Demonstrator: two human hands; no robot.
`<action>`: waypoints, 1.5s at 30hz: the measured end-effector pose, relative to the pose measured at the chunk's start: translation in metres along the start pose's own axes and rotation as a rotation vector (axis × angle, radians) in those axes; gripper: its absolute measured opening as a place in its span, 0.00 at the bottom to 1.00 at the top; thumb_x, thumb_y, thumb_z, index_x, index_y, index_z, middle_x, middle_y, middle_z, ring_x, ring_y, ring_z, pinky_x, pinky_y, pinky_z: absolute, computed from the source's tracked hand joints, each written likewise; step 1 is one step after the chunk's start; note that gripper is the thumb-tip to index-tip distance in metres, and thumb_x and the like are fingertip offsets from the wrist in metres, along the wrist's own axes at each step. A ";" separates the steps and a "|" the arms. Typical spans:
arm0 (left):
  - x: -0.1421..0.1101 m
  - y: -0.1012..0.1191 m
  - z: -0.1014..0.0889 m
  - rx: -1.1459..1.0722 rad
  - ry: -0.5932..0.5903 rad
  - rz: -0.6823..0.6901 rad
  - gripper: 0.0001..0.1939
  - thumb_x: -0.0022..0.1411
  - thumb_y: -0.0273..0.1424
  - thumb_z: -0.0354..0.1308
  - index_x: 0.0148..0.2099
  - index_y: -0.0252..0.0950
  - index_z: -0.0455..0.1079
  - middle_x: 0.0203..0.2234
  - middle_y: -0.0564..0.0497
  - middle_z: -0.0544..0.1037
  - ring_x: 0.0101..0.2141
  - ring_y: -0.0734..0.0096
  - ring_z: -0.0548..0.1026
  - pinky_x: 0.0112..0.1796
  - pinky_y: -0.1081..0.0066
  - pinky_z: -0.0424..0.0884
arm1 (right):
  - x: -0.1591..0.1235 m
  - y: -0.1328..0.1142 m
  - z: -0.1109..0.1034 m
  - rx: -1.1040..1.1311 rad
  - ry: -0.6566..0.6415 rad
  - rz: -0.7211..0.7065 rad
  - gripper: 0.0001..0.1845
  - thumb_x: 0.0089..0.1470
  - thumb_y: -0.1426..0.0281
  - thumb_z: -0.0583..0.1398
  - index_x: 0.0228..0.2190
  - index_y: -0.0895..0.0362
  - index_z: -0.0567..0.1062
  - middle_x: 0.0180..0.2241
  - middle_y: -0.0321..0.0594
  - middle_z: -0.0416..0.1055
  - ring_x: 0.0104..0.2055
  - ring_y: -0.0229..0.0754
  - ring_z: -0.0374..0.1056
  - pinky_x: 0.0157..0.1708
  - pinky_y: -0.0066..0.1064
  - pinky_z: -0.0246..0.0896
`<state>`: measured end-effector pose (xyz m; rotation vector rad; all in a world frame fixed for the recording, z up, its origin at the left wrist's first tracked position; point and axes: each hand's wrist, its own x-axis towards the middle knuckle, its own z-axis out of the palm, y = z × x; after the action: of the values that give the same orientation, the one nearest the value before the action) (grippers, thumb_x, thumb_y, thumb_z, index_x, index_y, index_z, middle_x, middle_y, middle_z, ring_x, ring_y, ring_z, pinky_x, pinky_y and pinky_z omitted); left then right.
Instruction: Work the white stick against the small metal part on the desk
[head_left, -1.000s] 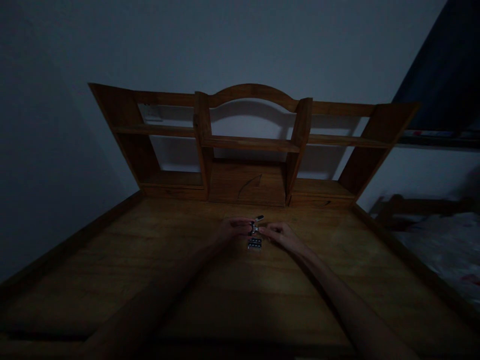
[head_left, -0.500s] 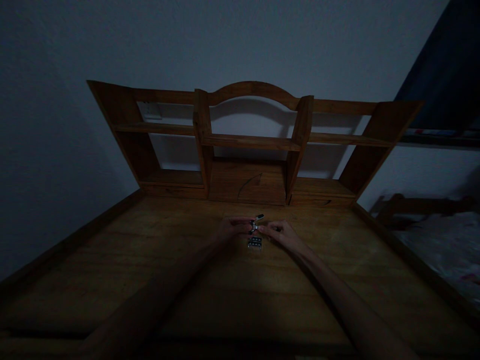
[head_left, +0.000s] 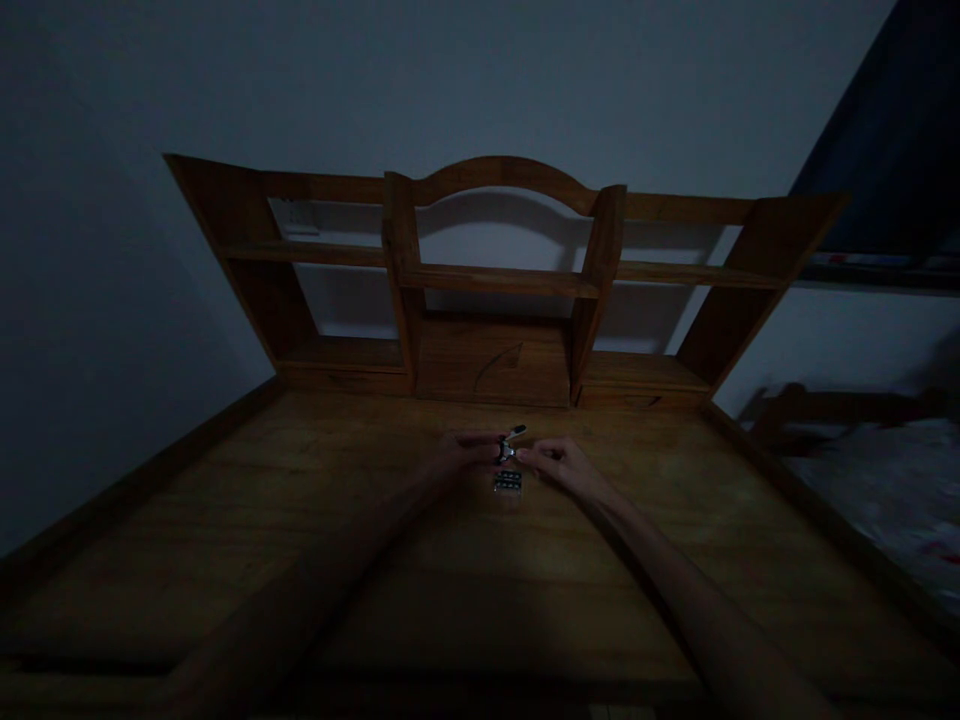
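Note:
Over the middle of the wooden desk [head_left: 480,600], a small black-and-silver object [head_left: 508,453] is held between my two hands; it is too small and dim to name. My left hand [head_left: 465,455] grips its left side with closed fingers. From the right, my right hand [head_left: 559,462] pinches its right end between thumb and fingertip. Just beyond the object lies a short piece with a dark tip and pale body [head_left: 516,432]; I cannot tell whether it is joined to it. Nearer me sits a small dark pack with rows of pale spots [head_left: 508,482], with something clear at its front edge.
A wooden shelf unit [head_left: 499,280] with open compartments and small drawers stands along the desk's back edge, against a pale wall [head_left: 480,80]. Raised wooden rims border the left and right sides. Right of the desk is a pale, crumpled heap [head_left: 892,480]. The room is dim.
The view has shifted very slightly, so the shelf sits a little higher. Both hands keep nearly the same pose on the small object, which appears turned a little.

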<state>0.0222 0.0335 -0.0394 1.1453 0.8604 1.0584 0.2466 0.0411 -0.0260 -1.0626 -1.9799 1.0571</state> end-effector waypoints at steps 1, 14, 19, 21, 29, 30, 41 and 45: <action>-0.001 0.001 0.000 0.009 0.004 0.003 0.27 0.45 0.38 0.74 0.48 0.35 0.78 0.43 0.44 0.82 0.40 0.59 0.81 0.47 0.60 0.75 | 0.000 -0.001 0.000 -0.007 0.000 -0.003 0.29 0.53 0.45 0.59 0.19 0.57 0.70 0.17 0.31 0.58 0.20 0.33 0.53 0.21 0.28 0.42; 0.000 -0.001 0.000 0.049 0.042 0.036 0.26 0.44 0.38 0.74 0.47 0.34 0.79 0.43 0.44 0.82 0.40 0.59 0.81 0.46 0.59 0.76 | -0.001 0.002 -0.002 0.018 -0.063 -0.033 0.25 0.53 0.49 0.61 0.29 0.59 0.81 0.20 0.33 0.63 0.22 0.33 0.52 0.22 0.28 0.43; 0.001 -0.001 0.001 0.066 0.068 0.018 0.28 0.40 0.39 0.76 0.45 0.34 0.79 0.38 0.45 0.84 0.37 0.59 0.82 0.44 0.59 0.76 | -0.001 0.003 -0.004 0.001 -0.093 -0.018 0.27 0.53 0.47 0.61 0.28 0.60 0.80 0.19 0.32 0.60 0.21 0.33 0.49 0.22 0.28 0.40; 0.002 -0.003 0.002 0.082 0.064 0.021 0.28 0.40 0.38 0.76 0.45 0.34 0.79 0.36 0.45 0.84 0.36 0.59 0.82 0.43 0.59 0.77 | -0.001 0.002 -0.005 -0.024 -0.102 -0.007 0.28 0.52 0.47 0.61 0.27 0.60 0.80 0.18 0.31 0.59 0.22 0.33 0.49 0.21 0.28 0.40; 0.005 -0.008 0.002 0.129 0.081 0.126 0.24 0.45 0.39 0.73 0.44 0.34 0.79 0.38 0.45 0.83 0.38 0.60 0.80 0.44 0.59 0.76 | 0.004 0.015 0.001 -0.112 0.017 -0.094 0.26 0.55 0.49 0.60 0.23 0.60 0.76 0.20 0.31 0.60 0.24 0.33 0.53 0.24 0.27 0.44; 0.005 -0.008 0.001 0.113 0.057 0.129 0.24 0.47 0.39 0.72 0.46 0.34 0.79 0.39 0.44 0.83 0.39 0.59 0.80 0.45 0.59 0.76 | 0.004 0.016 0.002 -0.124 0.028 -0.104 0.26 0.55 0.49 0.60 0.22 0.60 0.75 0.20 0.31 0.59 0.24 0.33 0.53 0.23 0.27 0.44; 0.014 -0.016 -0.012 0.203 -0.018 0.172 0.22 0.50 0.39 0.71 0.47 0.36 0.78 0.38 0.46 0.82 0.38 0.62 0.79 0.43 0.64 0.73 | 0.002 0.014 0.007 -0.123 0.016 -0.116 0.28 0.58 0.49 0.56 0.22 0.59 0.76 0.21 0.32 0.64 0.24 0.35 0.57 0.25 0.27 0.49; 0.015 -0.017 -0.013 0.135 -0.088 0.175 0.22 0.54 0.41 0.68 0.48 0.35 0.77 0.41 0.44 0.81 0.42 0.60 0.78 0.44 0.62 0.74 | 0.003 0.013 0.006 -0.104 0.019 -0.113 0.27 0.60 0.50 0.56 0.23 0.59 0.76 0.22 0.32 0.67 0.26 0.35 0.60 0.27 0.26 0.51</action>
<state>0.0182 0.0501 -0.0587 1.3913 0.7820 1.0958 0.2449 0.0457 -0.0396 -0.9984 -2.0725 0.8893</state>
